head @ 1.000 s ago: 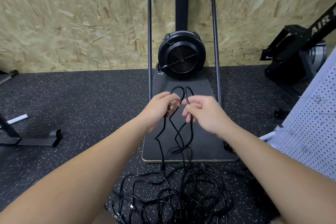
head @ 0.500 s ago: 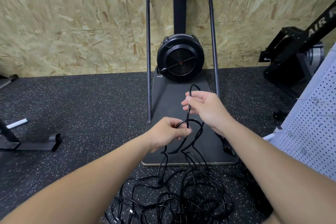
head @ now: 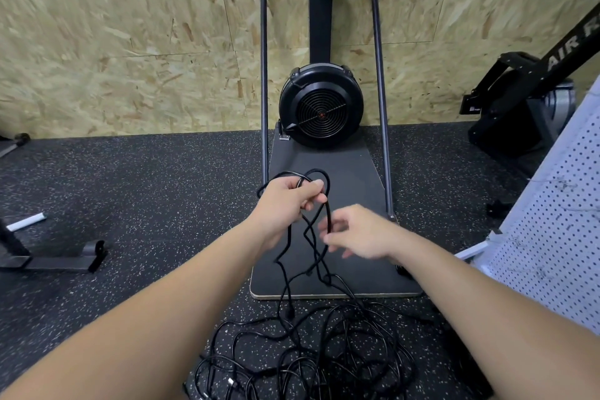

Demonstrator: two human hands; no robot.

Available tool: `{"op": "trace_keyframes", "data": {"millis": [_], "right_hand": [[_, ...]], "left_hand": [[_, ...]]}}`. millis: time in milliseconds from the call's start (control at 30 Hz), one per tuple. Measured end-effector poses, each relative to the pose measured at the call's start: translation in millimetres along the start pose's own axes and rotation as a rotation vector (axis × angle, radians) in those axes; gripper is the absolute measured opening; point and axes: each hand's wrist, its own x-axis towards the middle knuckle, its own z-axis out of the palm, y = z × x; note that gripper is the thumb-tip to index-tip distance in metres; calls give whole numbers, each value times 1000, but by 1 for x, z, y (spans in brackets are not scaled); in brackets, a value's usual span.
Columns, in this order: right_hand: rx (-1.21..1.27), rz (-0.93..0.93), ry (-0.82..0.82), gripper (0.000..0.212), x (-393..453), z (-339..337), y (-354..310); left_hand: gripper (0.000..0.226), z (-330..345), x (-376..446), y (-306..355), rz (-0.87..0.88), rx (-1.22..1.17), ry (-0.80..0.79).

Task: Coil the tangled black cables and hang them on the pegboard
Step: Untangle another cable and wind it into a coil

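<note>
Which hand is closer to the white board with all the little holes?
The right hand. It is nearer the pegboard at the right edge, though not touching it. The left hand is farther away, gripping loops of black cable.

Cable tangle [head: 302,354] on floor, pegboard [head: 552,230] right, fan machine [head: 321,107] behind.

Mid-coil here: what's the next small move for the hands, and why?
Probably bring the right hand, pinching the black cable, up to the left hand to add another loop to its grip. Most cable is tangled on the floor; nothing hangs on the pegboard.
</note>
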Motion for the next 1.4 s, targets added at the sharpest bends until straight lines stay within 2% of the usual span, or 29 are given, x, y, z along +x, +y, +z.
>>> {"op": "trace_keyframes", "data": {"millis": [67,133,233,333,433,533,633,700,767,833,900,1000,1100,1167,1233,1267,1333,1400], "right_hand": [[53,44,-60,13,3,11,7],[28,82,-26,17,7,14,10],[70,87,137,19,12,8,3],[216,24,349,18,13,-8,-11],[415,-58,475,18,13,-22,-26],[539,-106,515,19,11,-29,-35],[627,-138,491,21,8,-32,-36],[662,-134,439,22,6,-33,-34],[550,-110,418,20,4,-34,-31],[322,-84,419,13,1,-33,-24],[173,-38,356,17,1,-28,-17],[44,26,142,28,3,-17,-3],[-42,87,-122,26,5,-3,16],[-29,125,-211,21,6,6,26],[-11,139,-187,14,8,8,26],[-19,146,-132,18,9,6,23],[-65,125,33,21,10,-3,13],[-6,48,205,19,7,-15,-1]], "left_hand": [[35,0,1,0,-7,-10,13],[34,0,3,-1,-11,-32,11],[20,-2,2,-3,-31,10,-24],[22,0,-6,-8,-55,99,-72],[23,2,-12,-16,-70,159,-163],[23,4,-15,-20,-102,189,-343],[6,7,-17,-23,-78,218,-387],[30,9,-16,-25,-49,205,-297],[32,9,-12,-23,-32,173,-190],[24,7,-7,-21,-36,141,-115],[20,5,-5,-17,-27,122,-84],[20,6,-3,-13,-23,71,-68],[21,5,0,-9,-22,1,-48],[22,2,3,-7,-17,-29,-33],[21,0,3,-5,-10,-56,-24],[17,-1,3,-4,-9,-57,-25],[11,-2,0,-4,-15,1,-34],[17,-1,-4,-8,-34,96,-79]]}}
